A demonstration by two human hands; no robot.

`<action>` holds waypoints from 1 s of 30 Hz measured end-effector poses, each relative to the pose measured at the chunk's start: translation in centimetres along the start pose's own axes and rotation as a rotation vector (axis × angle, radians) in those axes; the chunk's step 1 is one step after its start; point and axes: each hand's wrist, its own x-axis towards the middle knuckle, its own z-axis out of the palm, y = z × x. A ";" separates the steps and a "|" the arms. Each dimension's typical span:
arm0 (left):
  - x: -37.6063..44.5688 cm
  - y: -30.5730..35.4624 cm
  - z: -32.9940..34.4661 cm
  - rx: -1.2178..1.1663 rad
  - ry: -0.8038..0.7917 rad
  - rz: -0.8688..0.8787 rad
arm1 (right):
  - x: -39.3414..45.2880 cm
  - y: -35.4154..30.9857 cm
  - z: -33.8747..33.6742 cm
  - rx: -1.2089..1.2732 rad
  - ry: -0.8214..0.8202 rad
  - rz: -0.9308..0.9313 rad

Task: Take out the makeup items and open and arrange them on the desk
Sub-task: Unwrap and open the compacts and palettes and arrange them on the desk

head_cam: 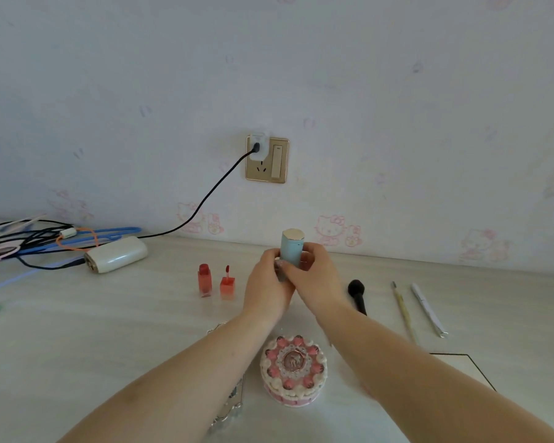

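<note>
Both hands hold a light blue tube with a pale gold top (291,247) upright above the desk's middle. My left hand (267,287) grips its lower part and my right hand (314,279) wraps its body from the right. Left of them stand a red lip gloss bottle (204,280) and its cap with the wand pointing up (227,286). A black brush (358,295), a thin yellowish brush (403,310) and a white pen-like stick (427,308) lie to the right. A round cake-shaped box (293,370) sits near me.
A white power bank (117,254) and a tangle of coloured cables (29,239) lie at the back left, with a black cord running to the wall socket (267,159). A silvery ornate object (234,398) shows between my forearms. A thin dark outline (474,366) marks the desk at right.
</note>
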 end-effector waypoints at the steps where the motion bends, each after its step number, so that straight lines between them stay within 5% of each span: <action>1: -0.3 0.0 -0.1 -0.008 0.008 0.018 | -0.3 0.0 -0.1 0.001 -0.002 -0.008; 20: -2.9 0.9 -4.2 -0.030 -0.024 0.152 | -2.2 -5.7 -1.8 0.238 0.072 -0.167; 30: -2.8 -1.0 -5.0 -0.075 0.013 0.049 | 0.8 -2.3 -3.8 -0.197 0.014 -0.014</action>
